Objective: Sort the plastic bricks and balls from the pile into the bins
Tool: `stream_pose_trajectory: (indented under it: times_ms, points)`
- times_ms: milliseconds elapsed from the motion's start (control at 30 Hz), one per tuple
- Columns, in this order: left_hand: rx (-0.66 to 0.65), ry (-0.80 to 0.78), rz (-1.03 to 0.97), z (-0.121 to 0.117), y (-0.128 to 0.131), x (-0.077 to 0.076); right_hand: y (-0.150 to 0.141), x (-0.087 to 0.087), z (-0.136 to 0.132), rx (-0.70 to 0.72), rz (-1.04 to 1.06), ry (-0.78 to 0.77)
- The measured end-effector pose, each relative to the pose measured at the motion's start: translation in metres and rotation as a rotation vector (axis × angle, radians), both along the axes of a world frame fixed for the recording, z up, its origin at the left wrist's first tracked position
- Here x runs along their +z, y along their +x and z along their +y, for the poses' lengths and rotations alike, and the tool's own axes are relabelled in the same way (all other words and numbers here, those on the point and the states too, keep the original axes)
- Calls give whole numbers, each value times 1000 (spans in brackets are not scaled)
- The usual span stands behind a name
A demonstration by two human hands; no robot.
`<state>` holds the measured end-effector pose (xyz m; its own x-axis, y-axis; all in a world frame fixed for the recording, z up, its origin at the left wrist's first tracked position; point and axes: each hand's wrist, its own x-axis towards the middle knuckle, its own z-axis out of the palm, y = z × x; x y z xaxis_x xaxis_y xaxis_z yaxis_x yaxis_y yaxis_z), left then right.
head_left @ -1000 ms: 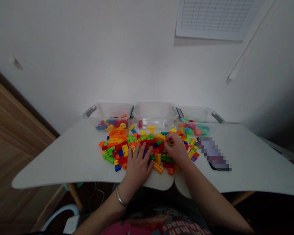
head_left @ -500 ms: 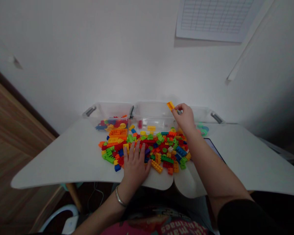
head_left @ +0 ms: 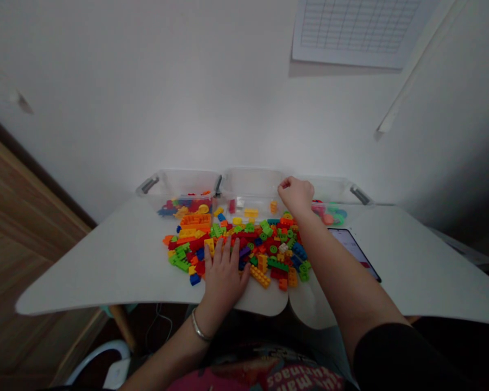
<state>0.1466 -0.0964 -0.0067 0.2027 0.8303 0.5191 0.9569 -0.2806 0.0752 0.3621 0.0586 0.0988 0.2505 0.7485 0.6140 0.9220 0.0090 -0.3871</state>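
My left hand [head_left: 224, 279] lies with fingers spread on the near edge of a heap of coloured plastic building bricks [head_left: 244, 250], holding nothing. A yellow brick [head_left: 209, 247] stands just beyond its fingertips. My right hand [head_left: 296, 196] hangs over the front of the middle clear plastic bin [head_left: 250, 183], its fingers curled and empty. An orange brick [head_left: 273, 206] lies inside that bin just left of the hand. Part of the bin's rim is hidden behind my right hand.
Left of the middle bin, a clear bin [head_left: 183, 183] holds mixed bricks. To its right, another clear bin [head_left: 330, 185] holds round coloured pieces. A phone [head_left: 352, 251] lies on the white table [head_left: 106, 271] right of the heap. A wooden panel [head_left: 24, 255] runs along the left.
My right hand has moved from above the heap to the middle bin and no longer holds the orange brick, which now lies in that bin. My left hand has barely moved.
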Motion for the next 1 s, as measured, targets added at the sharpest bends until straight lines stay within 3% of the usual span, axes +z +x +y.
stream_pose_trajectory:
  times_ms: [267, 400, 500, 667, 800, 1000]
  points:
    - [4, -42, 3, 1, 0, 0, 7, 3, -7, 128, 2, -75]
    - [-3, -29, -8, 2, 0, -3, 5, 3, -30, 299, 49, 84]
    - [0, -33, -8, 3, 0, -4, -3, -8, -56, 463, 68, 90]
    - [-6, -57, -3, 2, 0, -1, -21, -40, -96, 694, -4, -121]
    - [-4, -44, -7, 2, 0, -1, -33, -56, -114, 765, -45, -203]
    - [-3, -33, -17, 3, 0, -3, -42, -60, -116, 749, -128, -262]
